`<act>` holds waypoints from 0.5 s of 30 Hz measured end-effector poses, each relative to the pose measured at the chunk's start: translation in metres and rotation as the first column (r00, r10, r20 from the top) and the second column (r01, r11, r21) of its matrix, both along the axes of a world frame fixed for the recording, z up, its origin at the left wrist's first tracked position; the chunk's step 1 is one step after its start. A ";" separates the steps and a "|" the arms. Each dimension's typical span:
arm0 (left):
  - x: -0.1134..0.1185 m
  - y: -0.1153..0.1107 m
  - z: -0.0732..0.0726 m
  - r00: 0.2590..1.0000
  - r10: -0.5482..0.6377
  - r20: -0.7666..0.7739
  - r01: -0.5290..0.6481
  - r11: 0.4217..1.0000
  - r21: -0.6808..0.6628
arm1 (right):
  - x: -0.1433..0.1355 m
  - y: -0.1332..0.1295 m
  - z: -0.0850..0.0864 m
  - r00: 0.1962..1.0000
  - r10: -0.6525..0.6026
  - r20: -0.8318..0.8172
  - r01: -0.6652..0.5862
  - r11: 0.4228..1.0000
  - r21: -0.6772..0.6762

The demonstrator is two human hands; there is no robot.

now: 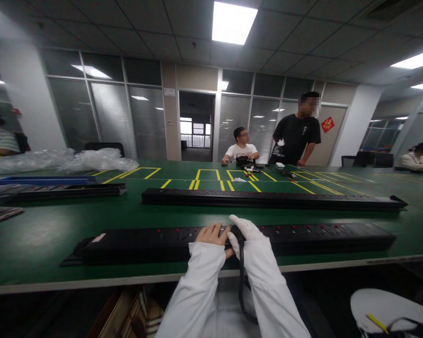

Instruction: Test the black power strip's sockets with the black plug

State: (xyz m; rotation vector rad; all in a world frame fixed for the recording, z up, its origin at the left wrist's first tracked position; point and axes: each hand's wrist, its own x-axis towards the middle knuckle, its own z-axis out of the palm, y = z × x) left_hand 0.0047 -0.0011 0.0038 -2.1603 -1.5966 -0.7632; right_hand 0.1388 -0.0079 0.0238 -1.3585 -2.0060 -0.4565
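A long black power strip (134,241) with red dots along its top lies near the front edge of the green table. My bare left hand (212,234) rests on the strip's middle, fingers bent over it; whether it grips anything is unclear. Right beside it, my right hand (245,231), in a white glove, is closed around a black plug (237,233) held at the strip's top. From that hand a black cable (242,281) hangs down past the table edge. Farther back lies a second long black strip (268,199).
Clear plastic wrap (63,160) and more long strips (70,191) lie at the left. Small items and cables (250,169) sit near two people across the table (366,230). A white chair (387,310) stands at the lower right.
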 end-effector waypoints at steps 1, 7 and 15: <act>0.001 0.000 0.001 1.000 0.005 0.008 -0.005 1.000 -0.001 | 0.002 0.000 0.005 1.000 -0.006 0.001 0.006 1.000 -0.016; 0.001 0.000 0.001 1.000 0.017 0.022 -0.016 1.000 -0.018 | 0.000 -0.001 0.022 1.000 -0.019 0.012 0.020 0.993 -0.116; 0.000 0.000 0.003 1.000 0.015 -0.023 -0.017 0.997 -0.080 | -0.006 0.000 0.026 1.000 -0.027 -0.006 0.025 0.979 -0.202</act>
